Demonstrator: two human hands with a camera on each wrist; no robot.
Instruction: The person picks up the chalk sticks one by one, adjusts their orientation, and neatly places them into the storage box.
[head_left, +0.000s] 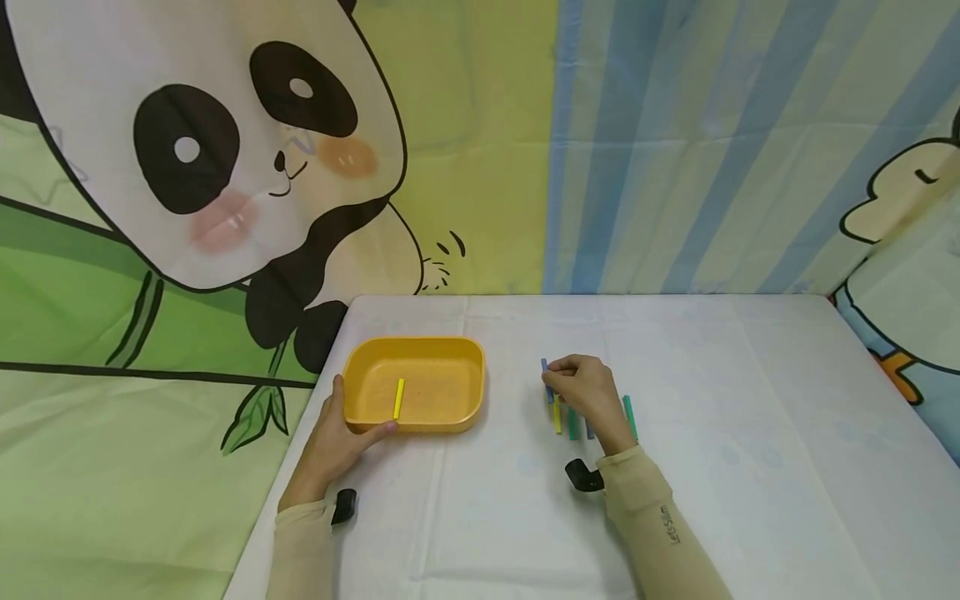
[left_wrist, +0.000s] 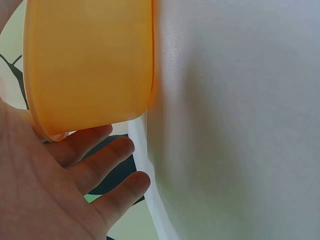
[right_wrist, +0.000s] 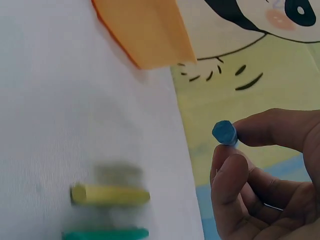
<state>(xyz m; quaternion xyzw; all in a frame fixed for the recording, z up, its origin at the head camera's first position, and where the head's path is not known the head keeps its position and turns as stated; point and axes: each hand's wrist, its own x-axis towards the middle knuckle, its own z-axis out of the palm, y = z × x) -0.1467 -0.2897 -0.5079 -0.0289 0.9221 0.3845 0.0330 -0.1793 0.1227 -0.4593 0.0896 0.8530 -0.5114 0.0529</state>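
Note:
My left hand [head_left: 330, 442] holds a yellow-orange plastic tray [head_left: 446, 387] at its near left corner. Its thumb lies along the near rim, and in the left wrist view the fingers [left_wrist: 107, 160] spread past the outer wall. One yellow stick of chalk [head_left: 399, 399] rests inside the tray. To the right of it, my right hand [head_left: 588, 392] pinches a blue stick of chalk [right_wrist: 224, 133] between thumb and forefinger, holding it end-on to the right wrist camera. Below that hand lie another yellow stick of chalk [right_wrist: 110, 194] and a green one [right_wrist: 107, 234].
Further chalk lies in a row partly behind the right hand, including a second blue stick [head_left: 590, 430] and a green stick [head_left: 630, 417] at the right end. A white cloth [head_left: 750, 433] covers the table. Behind it hangs a printed panda curtain [head_left: 472, 125].

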